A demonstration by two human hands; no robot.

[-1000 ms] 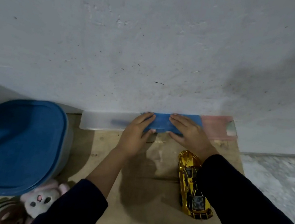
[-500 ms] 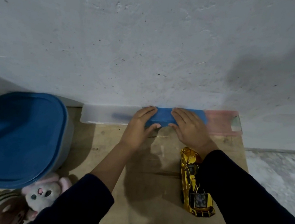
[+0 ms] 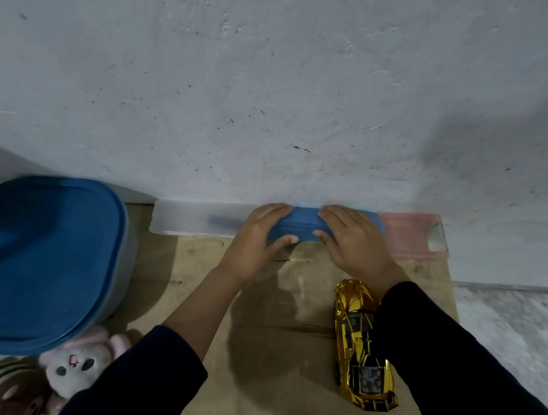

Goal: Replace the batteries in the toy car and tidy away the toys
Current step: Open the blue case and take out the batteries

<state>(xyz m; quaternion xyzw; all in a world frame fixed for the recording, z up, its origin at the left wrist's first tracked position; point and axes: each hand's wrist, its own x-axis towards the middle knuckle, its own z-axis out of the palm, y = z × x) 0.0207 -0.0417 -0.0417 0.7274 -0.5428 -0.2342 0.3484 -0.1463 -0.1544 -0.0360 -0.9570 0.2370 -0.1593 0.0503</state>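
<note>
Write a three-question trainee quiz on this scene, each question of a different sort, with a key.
1. True or false: the gold toy car lies under the person's left forearm.
2. Multiple choice: both the left hand and the right hand rest on A) the blue-lidded tub, B) the long translucent box against the wall, C) the plush rabbit.
3. Fill in: the plush rabbit lies just in front of the ____.

Key: 1 false, it lies beside the right forearm. 2 B, on its blue middle part. 3 blue-lidded tub.
</note>
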